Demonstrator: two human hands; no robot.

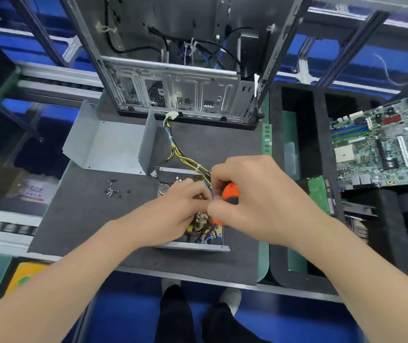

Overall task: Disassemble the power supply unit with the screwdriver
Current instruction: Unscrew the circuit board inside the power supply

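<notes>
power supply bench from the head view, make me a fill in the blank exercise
The right hand grips a screwdriver whose handle is ____ and black.
The loose screws lie on the mat to the ____ of the power supply unit.
The motherboard rests on the foam tray at the bench's ____ side.
Missing: orange; left; right.

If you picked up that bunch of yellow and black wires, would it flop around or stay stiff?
Probably floppy: the wire bundle bends in curves across the mat. Small ties pinch it together, so it would likely move as one rope. It seems to run into the power supply unit, so lifting it would probably tug that end.
</notes>
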